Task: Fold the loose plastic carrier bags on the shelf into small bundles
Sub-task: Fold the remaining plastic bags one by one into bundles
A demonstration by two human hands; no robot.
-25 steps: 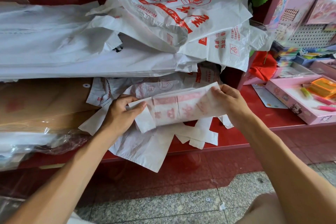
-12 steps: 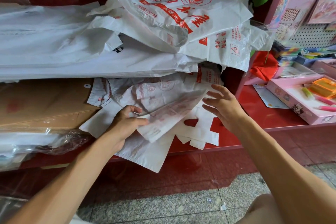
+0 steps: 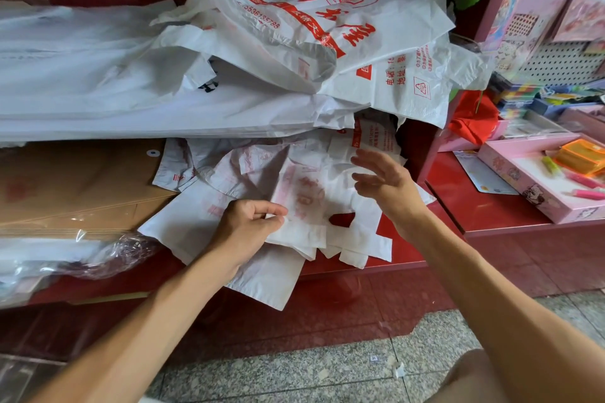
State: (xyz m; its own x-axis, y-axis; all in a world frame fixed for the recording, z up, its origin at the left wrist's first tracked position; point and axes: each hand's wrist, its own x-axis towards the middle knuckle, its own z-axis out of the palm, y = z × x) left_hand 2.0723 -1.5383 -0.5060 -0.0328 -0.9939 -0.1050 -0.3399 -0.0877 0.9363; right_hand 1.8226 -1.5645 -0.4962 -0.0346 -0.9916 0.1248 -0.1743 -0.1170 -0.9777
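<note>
- Since a second ago, right hand (image 3: 388, 185) has let go of the folded bag (image 3: 301, 203); fingers spread, holding nothing.
- Left hand (image 3: 250, 226) pinches that bag's edge on the red shelf (image 3: 406, 249).
- Upper bags (image 3: 327, 26) show red characters and "5536135788".
- Speckled stone floor (image 3: 294, 370) lies below.

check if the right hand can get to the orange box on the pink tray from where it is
Probably yes: the right hand is open and holds nothing, and only bare red shelf top lies between it and the orange box.
</note>
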